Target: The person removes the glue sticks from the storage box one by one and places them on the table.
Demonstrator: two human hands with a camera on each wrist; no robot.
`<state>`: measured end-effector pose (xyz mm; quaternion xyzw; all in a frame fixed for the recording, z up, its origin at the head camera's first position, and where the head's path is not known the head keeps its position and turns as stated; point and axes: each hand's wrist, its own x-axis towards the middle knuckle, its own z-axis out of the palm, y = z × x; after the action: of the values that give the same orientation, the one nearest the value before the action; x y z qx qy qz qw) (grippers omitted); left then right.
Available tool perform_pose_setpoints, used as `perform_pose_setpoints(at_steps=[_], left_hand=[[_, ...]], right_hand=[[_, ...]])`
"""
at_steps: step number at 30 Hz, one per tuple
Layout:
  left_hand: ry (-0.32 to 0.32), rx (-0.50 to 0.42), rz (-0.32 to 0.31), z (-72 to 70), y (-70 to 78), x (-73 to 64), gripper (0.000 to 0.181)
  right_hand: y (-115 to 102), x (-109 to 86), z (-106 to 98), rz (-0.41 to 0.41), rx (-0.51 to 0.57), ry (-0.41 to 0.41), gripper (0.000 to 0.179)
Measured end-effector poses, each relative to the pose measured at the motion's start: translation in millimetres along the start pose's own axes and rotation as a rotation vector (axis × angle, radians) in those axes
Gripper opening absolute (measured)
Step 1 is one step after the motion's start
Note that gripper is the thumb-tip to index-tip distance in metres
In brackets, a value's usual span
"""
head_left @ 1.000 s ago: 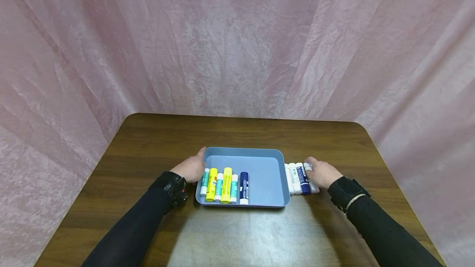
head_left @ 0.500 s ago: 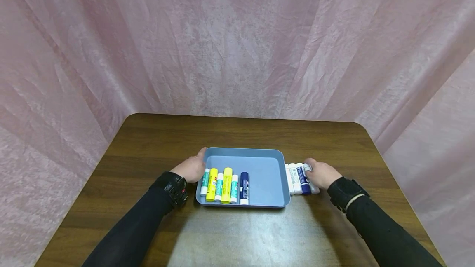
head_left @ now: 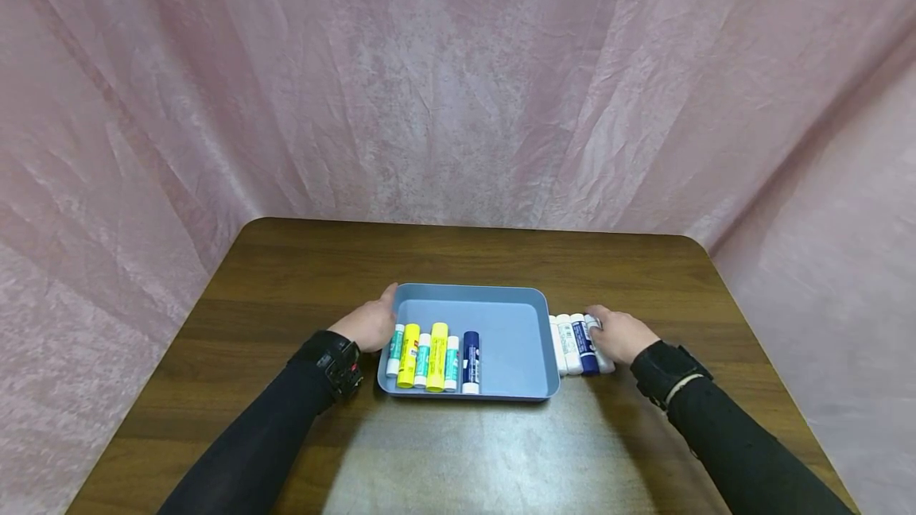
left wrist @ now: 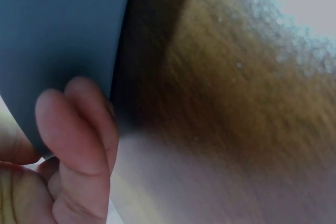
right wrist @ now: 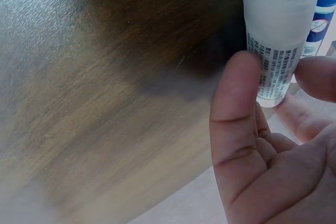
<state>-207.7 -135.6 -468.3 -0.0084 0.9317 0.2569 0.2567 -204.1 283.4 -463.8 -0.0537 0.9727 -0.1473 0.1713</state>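
Observation:
My left hand (head_left: 374, 327) grips the left side of a blue-grey tray (head_left: 511, 340); in the left wrist view its fingers (left wrist: 71, 124) press the tray's outer wall, with the thumb at the wall's other side. Glue sticks lie side by side in the tray's left half: yellow ones (head_left: 436, 358), white-and-teal ones (head_left: 452, 364) and a dark blue one (head_left: 471, 360). Right of the tray, my right hand (head_left: 624, 335) holds the rightmost white glue stick (right wrist: 278, 30) of a row between thumb and fingers. Its printed label faces the wrist camera.
A navy-and-white glue stick (head_left: 584, 346) and white ones (head_left: 568, 346) lie between the tray's right wall and my right hand. All this is on a brown wooden table (head_left: 458, 257) with rounded far corners. A pink curtain (head_left: 458, 102) hangs behind it.
Both hands, the tray and the glue sticks keep their places. Only the curtain's folds at the right have shifted.

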Motion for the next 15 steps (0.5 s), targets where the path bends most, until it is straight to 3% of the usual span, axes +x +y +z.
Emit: perform_pose_setpoints(at_steps=[15], left_hand=[[-0.006, 0.002, -0.007, -0.5, 0.3, 0.8, 0.066]], right_hand=[[-1.0, -1.1, -0.3, -0.017, -0.036, 0.026, 0.047]])
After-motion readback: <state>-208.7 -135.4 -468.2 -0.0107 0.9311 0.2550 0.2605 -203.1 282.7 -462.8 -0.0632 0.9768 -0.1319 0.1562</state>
